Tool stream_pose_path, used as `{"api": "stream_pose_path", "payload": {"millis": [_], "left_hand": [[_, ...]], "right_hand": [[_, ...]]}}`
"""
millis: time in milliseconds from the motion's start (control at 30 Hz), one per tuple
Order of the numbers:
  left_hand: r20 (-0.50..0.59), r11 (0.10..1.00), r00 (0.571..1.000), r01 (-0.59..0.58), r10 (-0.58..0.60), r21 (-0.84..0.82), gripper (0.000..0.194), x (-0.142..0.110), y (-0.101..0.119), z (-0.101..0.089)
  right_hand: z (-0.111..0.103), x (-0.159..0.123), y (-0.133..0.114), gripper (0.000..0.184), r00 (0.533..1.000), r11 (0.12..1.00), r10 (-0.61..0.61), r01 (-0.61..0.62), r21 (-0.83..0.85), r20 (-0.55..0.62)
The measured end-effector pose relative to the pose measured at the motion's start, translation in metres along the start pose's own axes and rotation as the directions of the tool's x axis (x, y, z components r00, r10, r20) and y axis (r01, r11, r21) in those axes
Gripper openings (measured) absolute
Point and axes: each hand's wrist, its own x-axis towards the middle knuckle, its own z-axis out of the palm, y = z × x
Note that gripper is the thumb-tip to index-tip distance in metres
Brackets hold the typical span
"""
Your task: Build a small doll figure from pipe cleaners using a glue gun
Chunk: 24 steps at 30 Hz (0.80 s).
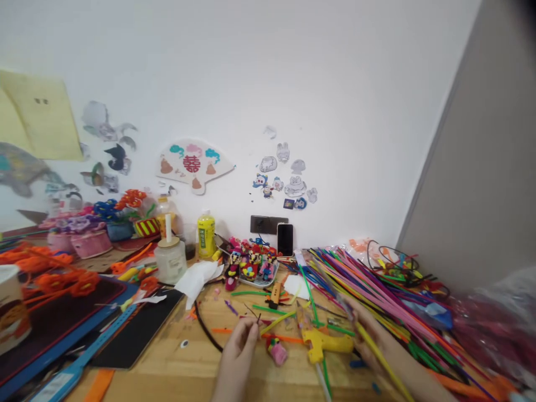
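My left hand [240,345] is closed in a pinch at the table's front. From its fingertips sticks a thin dark stem [258,319], like a bit of pipe cleaner. My right hand [368,330] is closed, somewhat blurred, around a long yellow rod-like thing [383,357]; its exact kind is unclear. Between the hands lies a yellow glue gun [324,343], its nozzle towards the back. Just right of my left hand is a small pink figure piece [277,353] with some green and red on it. Cut green and orange pipe cleaners [288,338] lie around these.
Behind, several colourful dolls [251,265] stand on a tray near a phone [285,240]. A large bundle of pipe cleaners [377,279] covers the right side. Left are a glass jar [170,261], a yellow-labelled bottle [206,234], a black board [140,329] and a paper cup [12,312].
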Motion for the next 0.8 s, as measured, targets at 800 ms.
{"api": "stream_pose_path", "payload": {"millis": [800], "left_hand": [[0.303,0.998,0.953,0.0,0.02,-0.066,0.032,-0.013,0.004,0.006]], "right_hand": [[0.08,-0.019,-0.007,0.057,0.953,0.951,-0.043,0.131,-0.28,0.299]]}}
